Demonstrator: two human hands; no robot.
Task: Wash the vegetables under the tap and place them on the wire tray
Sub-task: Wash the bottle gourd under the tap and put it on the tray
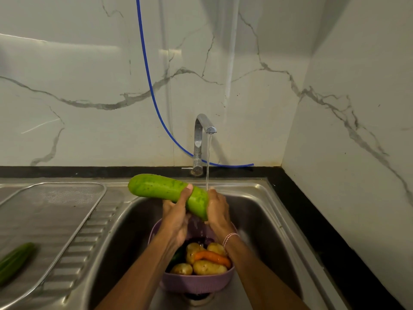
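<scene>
Here, head view: the camera looks down on a sink with the tap running.
Gourd: long and green, held slantwise over the sink, low right end under the stream, high left end out toward the tray.
Left hand: wrapped round the gourd past its middle, thumb on top, fingers beneath; it likely carries the weight.
Right hand: curled about the low end where the water lands, likely to rub it clean.
Gourd versus grip: both hands sit on its right half; the left half juts free.
Basket: purple, in the sink below the hands, holding potatoes and a carrot, so run-off falls on them.
Tray: wire, on the drainboard left of the sink; a cucumber lies at its near end.
</scene>
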